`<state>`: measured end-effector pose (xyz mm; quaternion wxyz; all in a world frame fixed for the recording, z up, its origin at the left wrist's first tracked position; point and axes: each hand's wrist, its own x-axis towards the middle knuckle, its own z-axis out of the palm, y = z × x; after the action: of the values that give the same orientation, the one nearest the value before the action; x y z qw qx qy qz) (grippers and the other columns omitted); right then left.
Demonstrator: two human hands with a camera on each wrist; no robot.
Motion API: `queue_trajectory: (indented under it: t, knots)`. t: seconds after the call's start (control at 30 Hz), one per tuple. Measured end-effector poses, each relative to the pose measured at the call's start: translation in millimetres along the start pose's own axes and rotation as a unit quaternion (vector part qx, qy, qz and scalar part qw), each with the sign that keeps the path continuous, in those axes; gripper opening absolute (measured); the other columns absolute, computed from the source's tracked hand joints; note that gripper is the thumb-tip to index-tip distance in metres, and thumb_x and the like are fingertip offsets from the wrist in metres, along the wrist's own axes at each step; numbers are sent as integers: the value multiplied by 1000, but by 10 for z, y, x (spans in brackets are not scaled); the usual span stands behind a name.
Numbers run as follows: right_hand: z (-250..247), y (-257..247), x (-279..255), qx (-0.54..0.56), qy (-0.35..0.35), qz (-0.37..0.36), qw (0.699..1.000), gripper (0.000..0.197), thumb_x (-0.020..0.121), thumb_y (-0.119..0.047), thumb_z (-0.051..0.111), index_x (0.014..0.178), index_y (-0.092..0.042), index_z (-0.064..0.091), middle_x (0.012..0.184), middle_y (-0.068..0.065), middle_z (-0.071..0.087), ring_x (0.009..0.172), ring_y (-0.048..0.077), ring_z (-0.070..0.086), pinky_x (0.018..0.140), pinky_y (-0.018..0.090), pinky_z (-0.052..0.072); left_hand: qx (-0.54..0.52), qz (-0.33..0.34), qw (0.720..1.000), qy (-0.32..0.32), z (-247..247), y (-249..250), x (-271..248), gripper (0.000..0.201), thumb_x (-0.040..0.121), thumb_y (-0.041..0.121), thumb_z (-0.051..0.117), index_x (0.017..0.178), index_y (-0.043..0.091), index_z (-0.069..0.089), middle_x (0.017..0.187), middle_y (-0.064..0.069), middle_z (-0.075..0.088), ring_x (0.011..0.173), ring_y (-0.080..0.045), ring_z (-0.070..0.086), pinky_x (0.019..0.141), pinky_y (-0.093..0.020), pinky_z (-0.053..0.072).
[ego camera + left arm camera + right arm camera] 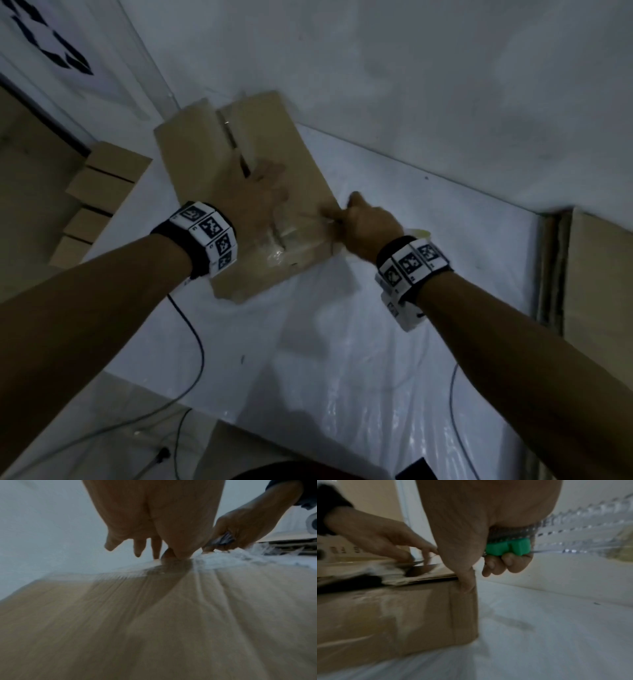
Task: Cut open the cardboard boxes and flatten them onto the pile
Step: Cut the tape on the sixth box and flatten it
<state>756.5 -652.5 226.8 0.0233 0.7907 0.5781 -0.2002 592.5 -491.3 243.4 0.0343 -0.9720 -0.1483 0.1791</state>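
A brown cardboard box (274, 144) stands on the white plastic-covered table (428, 240), its taped top seam partly slit. My left hand (263, 185) lies flat on the box top with straight, spread fingers (139, 549), pressing it down. My right hand (346, 212) is at the box's right edge and grips a green-handled cutter (508, 547), with the thumb against the box's upper corner (467, 584). The blade itself is hidden. In the left wrist view the right hand (243, 530) holds the cutter's metal part (223, 540) just past the box top (154, 622).
Several closed cardboard boxes (102, 192) are stacked left of the table. A pile of flattened cardboard (596, 291) lies at the right edge. Cables (195, 349) hang over the table's near side. A white wall (411, 85) closes the far side.
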Motion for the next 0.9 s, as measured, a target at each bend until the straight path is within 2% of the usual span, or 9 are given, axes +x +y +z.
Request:
queue_trajectory:
  t: [0.07,0.1,0.17,0.23,0.3,0.4,0.47,0.63,0.9]
  knots:
    - [-76,140,28,-20,3,68,997,34,100,-36,45,131,-28,57,120,12,43,78,34,58,66,36,45,-91,49,994,18,116,-104,-73,30,94,46,49,115,29,59,150,3,38,141,-25,30,115,-54,2]
    - [-92,190,27,-31,1,93,995,33,100,-39,45,122,-23,63,119,12,45,74,31,56,65,36,46,-169,64,984,-5,123,-127,-152,40,91,58,46,113,28,60,145,5,44,135,-23,40,116,-49,8]
    - [-53,214,-17,-32,5,113,993,34,100,-39,44,113,-16,65,112,13,47,65,28,51,63,35,45,-254,72,960,-89,195,-171,-301,101,64,93,40,135,22,49,152,3,35,134,-23,40,115,-39,21]
    - [77,165,-89,36,39,113,992,35,96,-39,52,116,-11,54,110,12,49,77,30,57,67,38,48,-234,88,961,-116,253,-194,-369,121,50,92,55,145,20,35,154,7,28,137,-21,34,113,-33,24]
    - [181,29,-191,194,29,98,976,51,89,-46,60,117,-10,39,112,9,53,91,26,59,76,40,51,-224,99,963,-115,307,-202,-350,109,51,81,70,141,28,38,148,15,31,134,-16,35,114,-40,28]
    - [228,-261,-312,356,-93,81,926,42,98,-44,43,122,-12,29,101,3,57,80,17,57,68,32,48,-270,77,955,-97,286,-209,-265,92,59,74,75,126,18,47,115,5,49,101,-17,53,94,-42,45]
    - [262,-386,-339,378,-110,71,917,28,102,-40,36,114,-16,37,87,4,56,64,16,53,59,30,44,-285,44,953,-91,269,-186,-229,84,64,64,78,119,9,46,110,-1,51,95,-19,54,89,-41,47]
    - [236,-468,-309,492,-59,117,861,42,94,-49,54,103,-8,56,74,7,56,50,22,59,37,23,35,-285,-3,954,-90,286,-148,-210,87,62,66,78,120,10,45,112,0,51,98,-20,54,89,-41,48]
    - [216,-409,-324,461,-120,80,876,33,97,-38,52,79,-10,53,61,10,49,44,18,38,40,24,30,-317,-42,946,-60,305,-72,-256,84,60,61,81,120,11,50,103,0,57,93,-21,58,84,-41,50]
